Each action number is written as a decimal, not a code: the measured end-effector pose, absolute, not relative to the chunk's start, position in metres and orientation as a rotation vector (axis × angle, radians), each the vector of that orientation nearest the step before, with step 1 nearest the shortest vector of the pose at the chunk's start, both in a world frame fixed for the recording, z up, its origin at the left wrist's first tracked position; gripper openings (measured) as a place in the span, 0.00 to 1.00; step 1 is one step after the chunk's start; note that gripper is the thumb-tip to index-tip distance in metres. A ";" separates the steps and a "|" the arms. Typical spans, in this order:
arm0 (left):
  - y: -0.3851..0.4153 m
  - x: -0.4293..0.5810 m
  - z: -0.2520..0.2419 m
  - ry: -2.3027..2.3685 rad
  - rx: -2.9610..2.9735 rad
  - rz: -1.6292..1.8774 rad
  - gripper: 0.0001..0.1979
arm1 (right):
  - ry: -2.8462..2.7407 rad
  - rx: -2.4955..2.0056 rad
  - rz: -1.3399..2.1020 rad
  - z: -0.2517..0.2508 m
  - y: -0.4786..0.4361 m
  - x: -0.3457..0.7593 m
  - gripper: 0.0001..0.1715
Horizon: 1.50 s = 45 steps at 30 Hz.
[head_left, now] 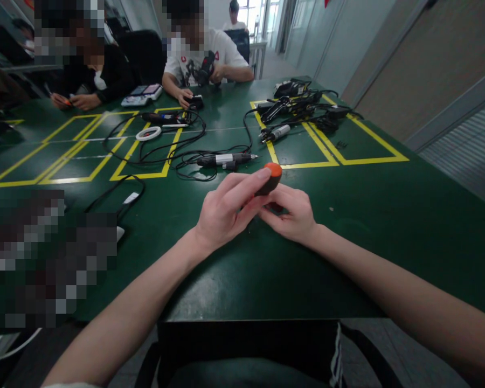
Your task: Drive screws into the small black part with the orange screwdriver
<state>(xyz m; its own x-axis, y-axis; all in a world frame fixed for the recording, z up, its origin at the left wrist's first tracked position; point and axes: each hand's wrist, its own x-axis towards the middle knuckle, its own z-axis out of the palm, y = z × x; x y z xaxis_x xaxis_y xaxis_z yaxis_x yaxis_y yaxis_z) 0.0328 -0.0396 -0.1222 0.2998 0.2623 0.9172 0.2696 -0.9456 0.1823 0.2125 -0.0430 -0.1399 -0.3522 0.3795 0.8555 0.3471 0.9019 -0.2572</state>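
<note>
My left hand (230, 207) is closed around a dark rounded object with an orange end (272, 173), its thumb or a finger resting near the orange part. Just to the right, my right hand (293, 213) has its fingers bent together beneath the same object, close to my left fingertips. Something dark shows between the right fingers, too small to make out. Both hands are above the green table (234, 280). Beyond them lies a black and grey pen-shaped tool (226, 159) with a cable.
Tangled black cables and tools (303, 105) lie at the back right, near a grey-tipped tool (281, 132). A white ring (148, 133) sits within yellow tape outlines. Blurred-out items cover the left side. People sit across the table, one holding a dark device (206, 68).
</note>
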 end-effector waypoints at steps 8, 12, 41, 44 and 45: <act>-0.025 0.010 -0.123 -0.638 -2.759 -1.891 0.29 | -1.872 -0.640 0.097 -0.134 -0.050 0.212 0.06; -0.014 -0.001 -0.121 -0.932 -3.179 -1.470 0.27 | -1.818 -0.724 0.085 -0.133 -0.051 0.213 0.06; 0.006 -0.003 -0.136 -1.899 -3.814 -1.147 0.21 | -1.709 -0.778 0.595 -0.130 -0.049 0.209 0.02; 0.006 -0.003 -0.137 -1.880 -3.820 -1.147 0.22 | -1.690 -0.790 0.649 -0.130 -0.048 0.209 0.05; 0.006 -0.002 -0.137 -1.874 -3.820 -1.151 0.22 | -1.689 -0.789 0.656 -0.130 -0.048 0.209 0.05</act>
<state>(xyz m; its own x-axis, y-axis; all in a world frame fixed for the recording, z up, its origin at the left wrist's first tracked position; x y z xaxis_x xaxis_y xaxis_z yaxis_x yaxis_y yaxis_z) -0.0025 0.0064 -0.1369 0.6763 0.7282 -0.1114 0.2298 -0.0648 0.9711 0.2094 -0.0477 -0.1301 -0.1719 0.7811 0.6002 0.1707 0.6237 -0.7628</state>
